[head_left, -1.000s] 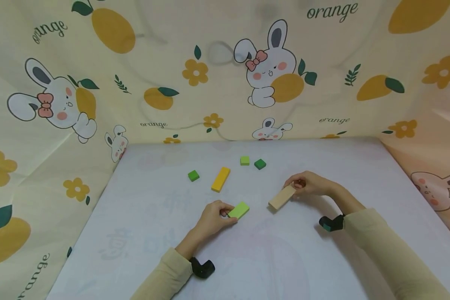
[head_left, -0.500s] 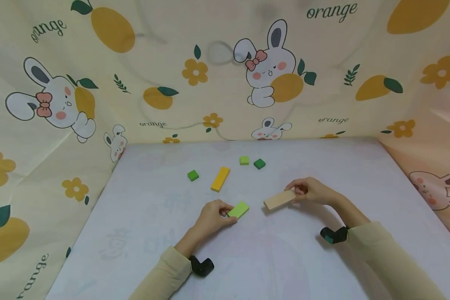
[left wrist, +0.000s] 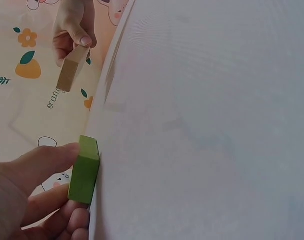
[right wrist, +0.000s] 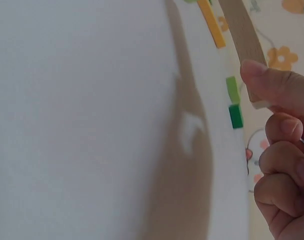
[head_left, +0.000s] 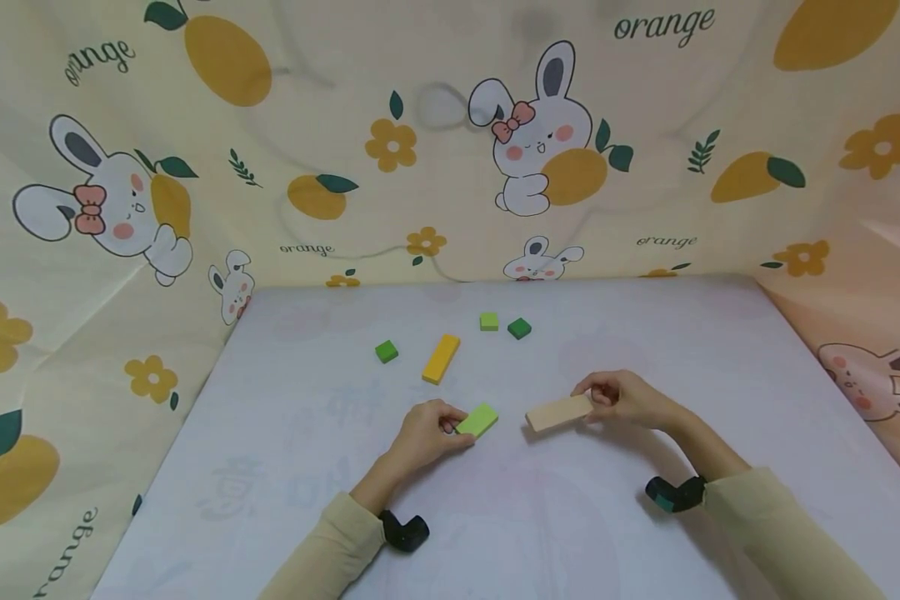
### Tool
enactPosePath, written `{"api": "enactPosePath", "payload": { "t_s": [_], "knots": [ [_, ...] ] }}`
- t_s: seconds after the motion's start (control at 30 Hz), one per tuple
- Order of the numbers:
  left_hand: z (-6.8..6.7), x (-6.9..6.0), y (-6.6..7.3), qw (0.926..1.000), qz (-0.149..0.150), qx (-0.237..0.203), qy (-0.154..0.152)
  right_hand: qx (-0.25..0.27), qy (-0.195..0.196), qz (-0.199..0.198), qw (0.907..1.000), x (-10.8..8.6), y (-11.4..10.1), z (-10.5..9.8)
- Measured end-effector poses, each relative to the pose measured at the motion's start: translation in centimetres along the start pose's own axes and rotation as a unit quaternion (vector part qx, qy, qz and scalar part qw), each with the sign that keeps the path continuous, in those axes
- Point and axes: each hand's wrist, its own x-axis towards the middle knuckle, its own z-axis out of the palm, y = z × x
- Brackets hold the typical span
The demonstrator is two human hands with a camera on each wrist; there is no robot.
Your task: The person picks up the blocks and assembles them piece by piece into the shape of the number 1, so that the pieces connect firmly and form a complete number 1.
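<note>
In the head view my left hand (head_left: 423, 437) pinches a light green block (head_left: 477, 422) by its near-left end, low at the white table. The left wrist view shows thumb and fingers on either side of that green block (left wrist: 85, 171). To the right, my right hand (head_left: 630, 402) grips one end of a plain wooden block (head_left: 558, 414), its free end pointing left toward the green block, with a gap between them. A shadow on the table suggests the wooden block (right wrist: 244, 37) is raised; in the right wrist view the thumb presses its flat face.
Farther back lie a yellow block (head_left: 441, 359), a green cube (head_left: 386, 351), a light green cube (head_left: 489, 322) and a dark green cube (head_left: 520, 328). The white table (head_left: 307, 517) meets a printed cloth (head_left: 450, 167) behind and at both sides.
My right hand has moved nearer the table's front, and the wooden block has turned to lie more crosswise, its free end shifting slightly left. The left hand and the green block stay in place.
</note>
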Motion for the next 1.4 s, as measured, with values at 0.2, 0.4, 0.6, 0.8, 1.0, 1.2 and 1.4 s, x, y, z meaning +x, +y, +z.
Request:
{"api": "enactPosePath", "payload": {
  "t_s": [0.2,0.4,0.6,0.8,1.0,1.2,1.4],
  "knots": [
    [0.1,0.0,0.1,1.0000,-0.001,-0.002,0.000,-0.008,0.012,-0.020,0.9997,-0.4,-0.4,1.4],
    [0.0,0.0,0.1,1.0000,-0.006,-0.004,-0.001,-0.009,0.011,-0.018,0.9997,-0.7,-0.7,2.7],
    [-0.1,0.0,0.2,0.9999,-0.010,-0.005,-0.004,0.007,0.018,-0.020,0.9996,-1.1,-0.8,3.7],
    [-0.1,0.0,0.2,0.9999,-0.009,-0.003,-0.004,0.017,0.032,-0.019,0.9992,-1.6,-0.9,4.5],
    [0.0,0.0,0.1,1.0000,0.003,0.004,0.004,0.025,0.041,0.003,0.9989,-2.1,-1.7,5.3],
    [0.0,0.0,0.0,1.0000,0.005,0.002,0.004,0.020,0.049,0.021,0.9984,-2.5,-2.5,6.1],
    [0.0,0.0,0.1,1.0000,0.008,0.000,0.004,0.041,0.063,0.032,0.9967,-2.6,-2.6,6.9]
  ]
}}
